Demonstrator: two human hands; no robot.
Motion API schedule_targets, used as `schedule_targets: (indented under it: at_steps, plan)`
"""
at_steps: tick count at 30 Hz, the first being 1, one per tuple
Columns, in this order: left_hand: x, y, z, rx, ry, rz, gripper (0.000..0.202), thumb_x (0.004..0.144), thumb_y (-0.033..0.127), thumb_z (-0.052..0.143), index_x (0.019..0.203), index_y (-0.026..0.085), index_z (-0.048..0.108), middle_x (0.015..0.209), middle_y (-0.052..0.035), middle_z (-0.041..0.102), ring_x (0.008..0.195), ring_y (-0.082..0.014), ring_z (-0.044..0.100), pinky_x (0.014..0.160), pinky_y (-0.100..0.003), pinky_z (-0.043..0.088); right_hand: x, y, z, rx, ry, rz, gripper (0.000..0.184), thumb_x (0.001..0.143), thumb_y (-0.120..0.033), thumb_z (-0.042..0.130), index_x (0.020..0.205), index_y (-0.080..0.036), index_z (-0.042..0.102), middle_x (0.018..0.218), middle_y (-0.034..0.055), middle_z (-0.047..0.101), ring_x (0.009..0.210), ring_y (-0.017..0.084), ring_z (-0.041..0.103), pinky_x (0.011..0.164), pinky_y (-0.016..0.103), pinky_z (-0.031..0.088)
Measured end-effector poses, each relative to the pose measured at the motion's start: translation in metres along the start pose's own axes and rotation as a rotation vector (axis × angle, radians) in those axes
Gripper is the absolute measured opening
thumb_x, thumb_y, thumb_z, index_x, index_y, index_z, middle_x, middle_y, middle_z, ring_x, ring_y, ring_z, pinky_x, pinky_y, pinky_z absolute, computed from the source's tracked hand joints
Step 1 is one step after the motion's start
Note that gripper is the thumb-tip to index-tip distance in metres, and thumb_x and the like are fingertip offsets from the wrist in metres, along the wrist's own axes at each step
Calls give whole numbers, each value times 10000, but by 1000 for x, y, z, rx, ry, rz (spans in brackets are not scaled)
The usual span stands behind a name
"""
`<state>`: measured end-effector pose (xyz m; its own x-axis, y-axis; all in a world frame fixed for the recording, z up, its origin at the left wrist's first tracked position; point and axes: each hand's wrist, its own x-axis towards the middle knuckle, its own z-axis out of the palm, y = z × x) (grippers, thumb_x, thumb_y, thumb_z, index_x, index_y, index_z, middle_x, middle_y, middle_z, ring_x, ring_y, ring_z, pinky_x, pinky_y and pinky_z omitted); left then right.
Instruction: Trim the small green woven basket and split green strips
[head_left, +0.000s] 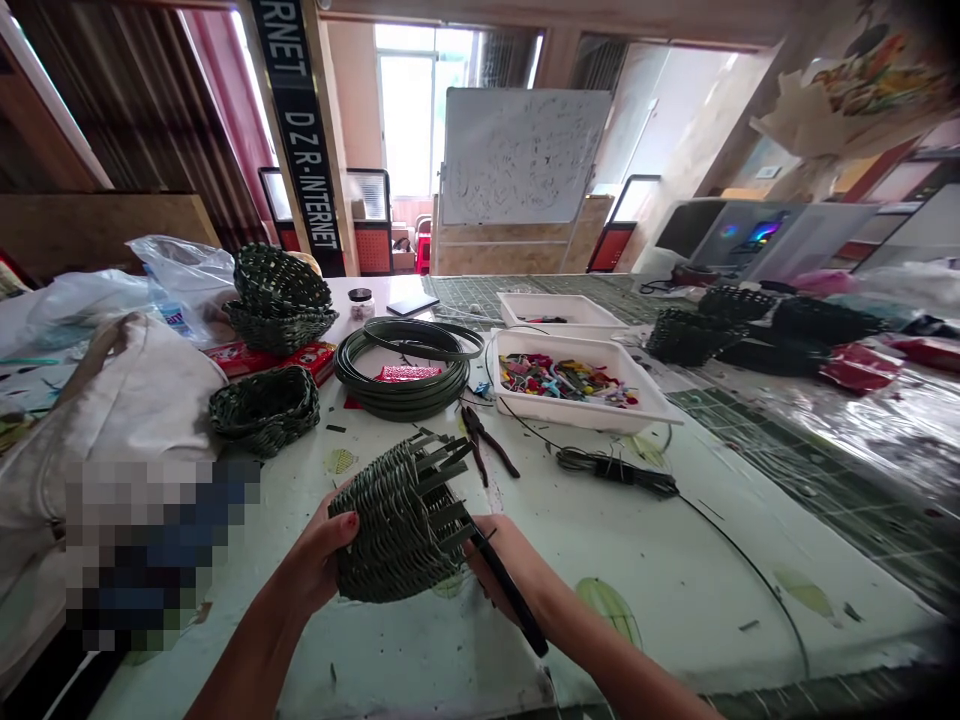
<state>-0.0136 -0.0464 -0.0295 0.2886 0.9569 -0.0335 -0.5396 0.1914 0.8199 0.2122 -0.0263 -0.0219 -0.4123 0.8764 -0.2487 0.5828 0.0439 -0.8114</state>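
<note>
A dark green woven basket [386, 530] is tilted on its side above the table, its unfinished rim with flat strip ends pointing right. My left hand [324, 550] grips the basket's base end, thumb pressed on the woven wall. Close to the rim, my right hand [499, 560] is closed around a black-handled tool [511, 592]. The tool's working end sits by the strips and is partly hidden, so its exact kind does not show. Pliers [487, 442] with dark handles lie just beyond the basket, near a coil of flat dark green strip [401, 385].
White trays hold colourful scraps [570, 380] and a few items [559, 310]. A bundle of dark cord [615, 470] trails to the right. Finished woven baskets [262, 405] stand left, with more dark baskets [690, 335] at right. A cloth bag [135, 410] lies at left.
</note>
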Motion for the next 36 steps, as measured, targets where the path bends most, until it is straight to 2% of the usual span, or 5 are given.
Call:
schedule_targets:
  at_steps: [7,15,23,29,36]
  plan:
    - [-1,-7,-19,-106,87,-47,495,696,436,729,1104,158,691,956,-122,742,1096,-343,617,1003,-424,467,4,9,4,66,24,-28,365,813,-375,467,556,-215,263,470,-64,225,431,71,198,415,230,167]
    - [4,-6,-8,-307,150,13,215,756,386,690,841,200,755,870,-54,759,1086,-302,631,1038,-464,432,4,3,6,75,55,-25,357,813,-357,440,562,-210,232,515,-61,187,474,74,154,431,245,132]
    - [4,-3,-19,-259,-8,78,394,723,549,677,954,231,714,1042,-66,721,1220,-324,527,1060,-504,378,8,1,8,104,91,43,377,810,-384,457,551,-212,244,488,-64,191,442,66,168,416,236,138]
    - [1,9,6,9,70,167,1093,469,277,892,1404,375,334,1472,-68,398,1332,-365,366,1083,-493,338,6,-2,11,169,52,138,389,844,-381,422,525,-220,270,415,-67,214,354,62,197,350,213,202]
    - [-1,7,22,81,139,279,941,489,299,859,1321,346,423,1418,-67,435,1291,-357,408,1031,-455,402,1,-3,13,198,33,150,386,852,-371,421,534,-214,269,409,-66,258,334,70,287,351,196,260]
